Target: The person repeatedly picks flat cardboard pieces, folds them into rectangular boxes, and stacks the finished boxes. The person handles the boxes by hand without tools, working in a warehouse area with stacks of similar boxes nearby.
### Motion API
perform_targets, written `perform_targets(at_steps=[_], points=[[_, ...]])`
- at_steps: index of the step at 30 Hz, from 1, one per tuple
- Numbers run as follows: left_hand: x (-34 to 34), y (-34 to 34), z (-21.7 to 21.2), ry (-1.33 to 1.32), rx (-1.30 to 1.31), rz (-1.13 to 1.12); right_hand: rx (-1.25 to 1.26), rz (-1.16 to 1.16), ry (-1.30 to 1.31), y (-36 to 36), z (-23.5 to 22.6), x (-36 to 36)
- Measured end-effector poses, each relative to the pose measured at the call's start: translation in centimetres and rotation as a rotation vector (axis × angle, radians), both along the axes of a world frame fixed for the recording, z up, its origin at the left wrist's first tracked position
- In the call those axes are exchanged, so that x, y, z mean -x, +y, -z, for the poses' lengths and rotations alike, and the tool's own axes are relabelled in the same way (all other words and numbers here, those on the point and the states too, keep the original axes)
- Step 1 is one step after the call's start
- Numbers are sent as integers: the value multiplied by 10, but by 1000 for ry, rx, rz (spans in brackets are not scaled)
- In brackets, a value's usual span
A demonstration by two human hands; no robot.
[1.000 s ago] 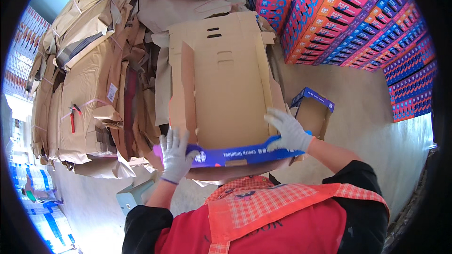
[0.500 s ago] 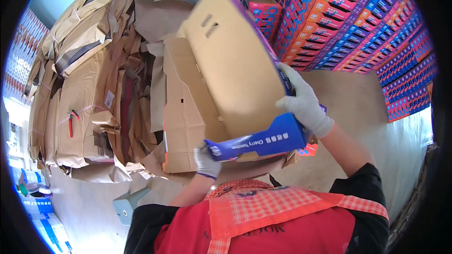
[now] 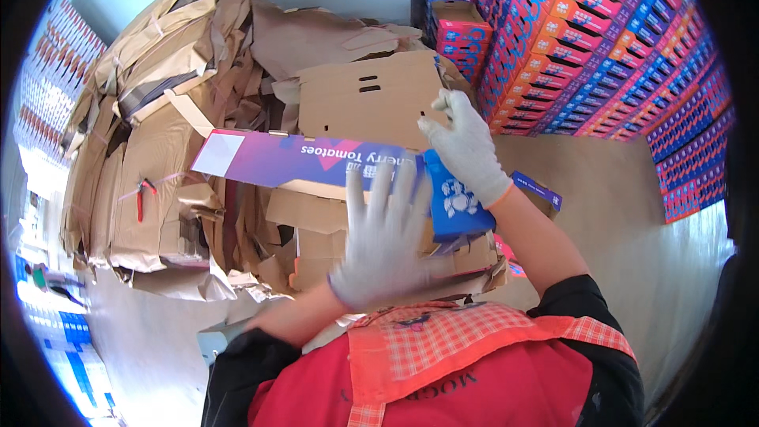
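Observation:
A partly folded cardboard carton (image 3: 281,160) lies before me, its long purple-and-blue printed side facing up. At its right end a blue end flap (image 3: 460,209) sticks out. Beyond the printed side stretches a plain brown panel (image 3: 356,115) with two slots. My left hand (image 3: 383,241), in a pale glove and slightly blurred, is spread flat over the near side of the carton, overlapping the printed panel; whether it touches is unclear. Just above the blue flap is my gloved right hand (image 3: 468,146), thumb and forefinger apart, with nothing visible between them.
A tall pile of brown cardboard (image 3: 150,166) stands at left, red-handled pliers (image 3: 142,198) on it. Stacked pink, orange and blue cartons (image 3: 569,47) fill the far right. A blue-purple carton piece (image 3: 538,190) sits beyond my right wrist. A grey stool-like object (image 3: 217,340) stands near my left elbow.
The carton, earlier tilted up with both hands gripping it, is now lower and turned, printed side up. My left hand has let go and spread; my right hand has come off its edge.

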State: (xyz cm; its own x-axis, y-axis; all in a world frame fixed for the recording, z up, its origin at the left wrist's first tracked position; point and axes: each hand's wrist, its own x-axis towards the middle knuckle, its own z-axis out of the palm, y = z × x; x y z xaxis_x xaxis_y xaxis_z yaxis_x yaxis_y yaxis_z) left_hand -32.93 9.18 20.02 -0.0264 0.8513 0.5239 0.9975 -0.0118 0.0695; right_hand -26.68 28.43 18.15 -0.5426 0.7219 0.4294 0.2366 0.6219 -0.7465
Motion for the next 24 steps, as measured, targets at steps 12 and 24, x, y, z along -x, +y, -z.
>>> perform_targets(at_steps=[12, 24], points=[[52, 63, 4, -123, 182, 80, -634, -158, -393, 29, -36, -73], [46, 54, 12, -169, 140, 72, -860, -316, -602, 25, -27, -5]])
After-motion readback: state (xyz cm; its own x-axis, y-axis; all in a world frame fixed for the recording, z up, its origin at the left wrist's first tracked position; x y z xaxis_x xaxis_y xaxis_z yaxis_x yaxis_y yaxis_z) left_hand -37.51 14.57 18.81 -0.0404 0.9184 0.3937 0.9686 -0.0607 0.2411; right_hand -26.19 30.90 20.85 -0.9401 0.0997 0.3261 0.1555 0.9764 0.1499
